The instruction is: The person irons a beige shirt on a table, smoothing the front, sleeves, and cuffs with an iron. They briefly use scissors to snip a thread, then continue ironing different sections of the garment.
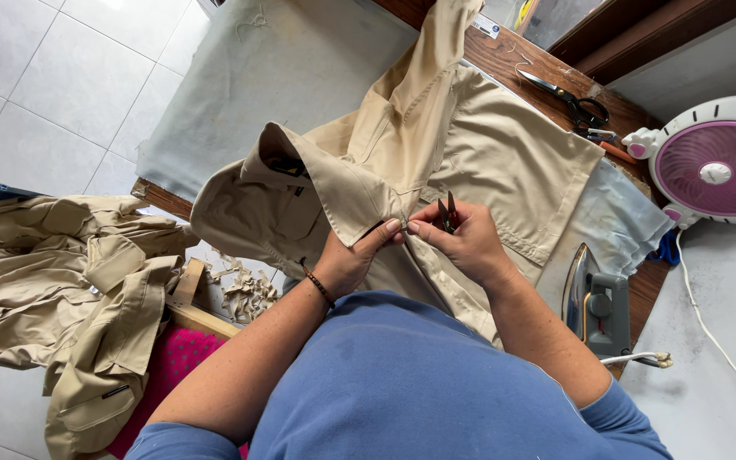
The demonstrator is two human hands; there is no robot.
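A beige shirt (470, 145) lies spread over the wooden table (513, 55), its collar (334, 183) turned up towards me. My left hand (353, 255) pinches the collar's corner between thumb and fingers; a thin bracelet circles that wrist. My right hand (463, 240) meets it at the same spot and holds small thread snips (446, 213), their dark tips pointing up by the collar edge.
Black scissors (574, 104) lie at the table's far side. An electric iron (596, 305) stands near my right elbow. A pink-and-white fan (717, 162) sits at right. More beige garments (61, 281) are heaped at left, fabric scraps (244, 290) beside them.
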